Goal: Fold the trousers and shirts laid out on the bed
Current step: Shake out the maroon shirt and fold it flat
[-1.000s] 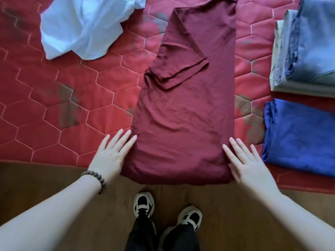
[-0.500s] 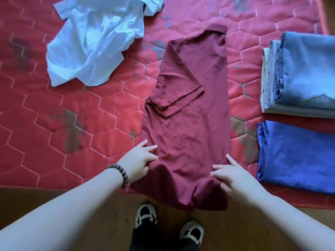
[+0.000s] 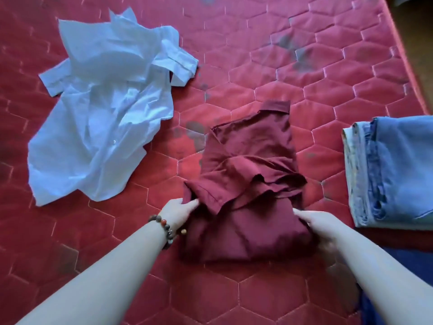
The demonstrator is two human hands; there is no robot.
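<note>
The head view looked down on a bed (image 3: 304, 55) covered in a red quilt stitched in hexagons. At the centre lay a maroon shirt (image 3: 248, 184), already narrowed into a strip, with its lower part doubled up toward the collar end and the carried edge bunched and rippled across the middle. The left hand (image 3: 180, 211), a beaded bracelet (image 3: 167, 228) on its wrist, pinched the left side of the fold, thumb and fingers closed on the cloth. The right hand (image 3: 314, 221) held the right side; its fingers seemed tucked into the fabric, though they were partly hidden.

To the left, well apart, lay a crumpled white shirt (image 3: 103, 113), unfolded. At the right edge sat a stack of folded jeans (image 3: 393, 170), with a folded blue garment (image 3: 403, 261) just nearer the person.

The step in hand looked like the crosswise fold of the maroon shirt, roughly half done. The next move would call for carrying the hem evenly up to the collar, then flattening the ripples before release. The white shirt remained to be folded.
</note>
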